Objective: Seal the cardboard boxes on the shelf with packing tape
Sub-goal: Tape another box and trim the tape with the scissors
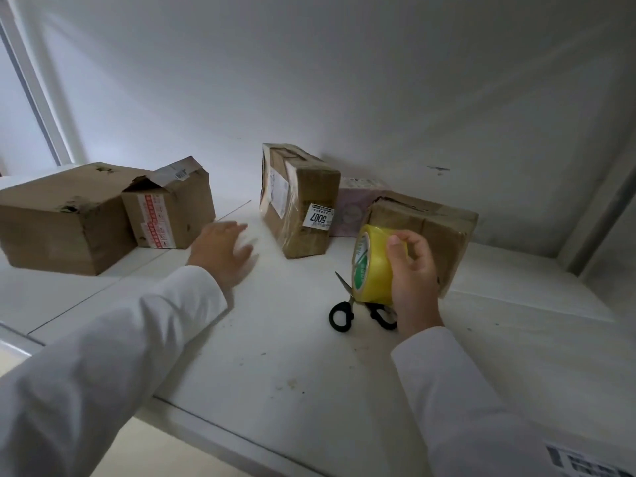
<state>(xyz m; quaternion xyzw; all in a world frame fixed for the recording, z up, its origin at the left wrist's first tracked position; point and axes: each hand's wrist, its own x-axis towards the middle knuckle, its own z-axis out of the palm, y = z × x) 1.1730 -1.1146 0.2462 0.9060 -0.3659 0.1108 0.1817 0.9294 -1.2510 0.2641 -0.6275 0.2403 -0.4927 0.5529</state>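
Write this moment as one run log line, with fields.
right hand: grips yellow tape roll | left hand: open, reaching over shelf | scissors: on shelf, under roll | sealing: not begun

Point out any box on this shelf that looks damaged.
The small box beside the big left box has a torn, lifted top flap. The big one shows dark gouges along its top. The box marked 5007 looks crumpled.

both arms wear long white sleeves, the left sleeve (pixel 113 342) from seven o'clock, the right sleeve (pixel 481 407) from five o'clock; soft folds crease the cloth, cuffs ending at the wrists.
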